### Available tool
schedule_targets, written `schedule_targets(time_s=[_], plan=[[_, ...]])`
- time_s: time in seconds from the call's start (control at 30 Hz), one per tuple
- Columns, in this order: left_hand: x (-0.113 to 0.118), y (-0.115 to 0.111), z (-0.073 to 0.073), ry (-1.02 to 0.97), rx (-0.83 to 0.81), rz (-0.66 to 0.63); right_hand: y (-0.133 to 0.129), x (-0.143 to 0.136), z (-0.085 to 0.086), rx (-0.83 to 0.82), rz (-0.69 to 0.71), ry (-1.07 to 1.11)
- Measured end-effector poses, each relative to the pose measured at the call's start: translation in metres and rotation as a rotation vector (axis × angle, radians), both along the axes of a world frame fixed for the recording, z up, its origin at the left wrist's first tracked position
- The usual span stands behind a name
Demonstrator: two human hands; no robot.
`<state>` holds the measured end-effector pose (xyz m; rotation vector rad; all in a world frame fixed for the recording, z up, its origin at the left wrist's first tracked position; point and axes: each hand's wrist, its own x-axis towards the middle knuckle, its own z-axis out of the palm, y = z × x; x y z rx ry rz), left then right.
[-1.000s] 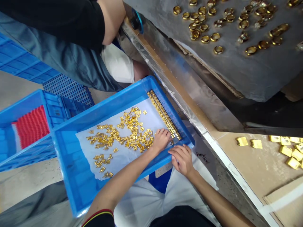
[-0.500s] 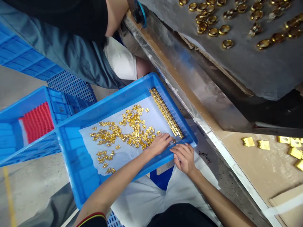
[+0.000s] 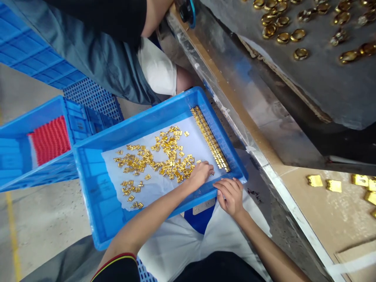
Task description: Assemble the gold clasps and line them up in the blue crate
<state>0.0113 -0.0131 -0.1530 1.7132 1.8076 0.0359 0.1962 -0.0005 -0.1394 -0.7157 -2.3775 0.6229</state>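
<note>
A blue tray (image 3: 129, 130) rests across my lap with a white sheet (image 3: 194, 137) in it. Loose gold pieces (image 3: 170, 152) are scattered over the sheet, and neat rows of gold pieces (image 3: 210, 139) run along the far right side. My left hand (image 3: 202, 173) is over the sheet near the lower end of the rows, fingers curled together around a small metal piece (image 3: 212, 173) that barely shows. On the near right rim, my right hand (image 3: 230, 195) has its fingers bent over the edge.
A blue crate (image 3: 66, 129) with red items (image 3: 51, 139) stands to the left. Another person's leg (image 3: 108, 66) is beyond the tray. The workbench (image 3: 273, 170) on the right bears gold blocks (image 3: 334, 185); gold rings (image 3: 301, 54) lie on a grey surface (image 3: 320, 86).
My left hand has drawn back slightly from the rows, and its fingers are more curled. My right hand stays on the rim. The whole view has shifted a little.
</note>
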Motion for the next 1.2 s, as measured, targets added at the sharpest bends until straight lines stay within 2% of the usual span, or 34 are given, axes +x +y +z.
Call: schedule_targets(time_s=[0.13, 0.2, 0.37, 0.53, 0.73, 0.93, 1.2], plan=[[-0.003, -0.003, 0.004, 0.109, 0.014, 0.121, -0.001, 0.001, -0.001, -0.002, 0.002, -0.014], [-0.003, -0.009, 0.006, 0.145, 0.023, 0.14, -0.001, 0.0, -0.001, -0.004, -0.004, -0.011], [0.004, -0.018, -0.001, 0.13, 0.048, 0.041, 0.0, -0.002, 0.002, 0.0, -0.012, 0.015], [0.012, -0.009, -0.012, 0.109, 0.094, -0.063, 0.0, -0.003, 0.004, 0.001, -0.003, 0.032], [0.017, -0.005, -0.015, 0.054, 0.143, -0.205, 0.0, -0.003, 0.003, 0.002, -0.01, 0.028], [0.018, -0.006, -0.021, 0.106, 0.153, -0.164, 0.0, -0.003, 0.002, 0.007, -0.012, 0.026], [0.026, 0.005, -0.027, 0.111, 0.176, -0.168, 0.0, -0.002, 0.0, 0.005, -0.006, 0.025]])
